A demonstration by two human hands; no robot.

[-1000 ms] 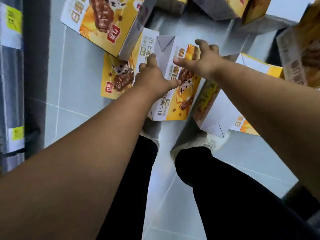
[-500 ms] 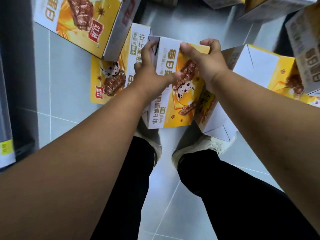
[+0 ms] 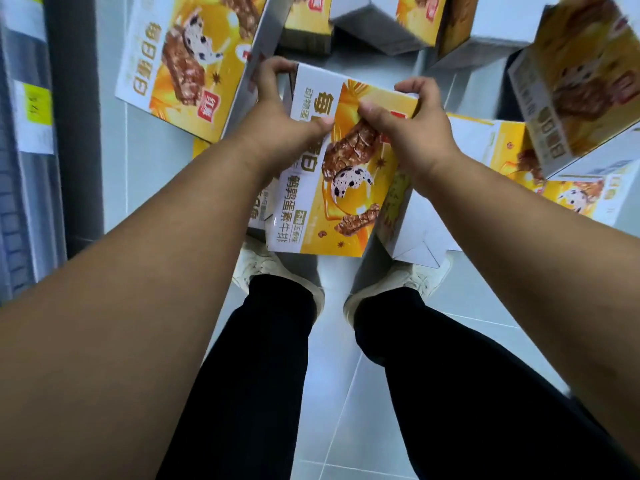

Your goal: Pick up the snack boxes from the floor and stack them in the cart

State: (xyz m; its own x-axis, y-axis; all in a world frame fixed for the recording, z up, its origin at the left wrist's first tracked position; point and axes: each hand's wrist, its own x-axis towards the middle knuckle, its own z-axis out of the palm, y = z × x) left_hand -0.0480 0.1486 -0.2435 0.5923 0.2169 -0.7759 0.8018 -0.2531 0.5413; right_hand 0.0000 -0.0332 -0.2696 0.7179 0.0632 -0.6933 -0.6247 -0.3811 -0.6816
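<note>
With both the left hand (image 3: 277, 123) and right hand (image 3: 412, 133) curled round its far corners, the snack box (image 3: 339, 181) sits just above the floor (image 3: 145, 174); stiff, light cardboard, best held by the edges.

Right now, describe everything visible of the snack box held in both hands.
The held snack box looks like glossy cardboard, closed, its broad face white on the left and yellow on the right, printed with brown bars, a speckled egg and Chinese text. It faces the camera, slightly tilted, ahead of the shoes, among other boxes. The left hand grips its far left corner, the right hand its far edge, thumbs on the face.
</note>
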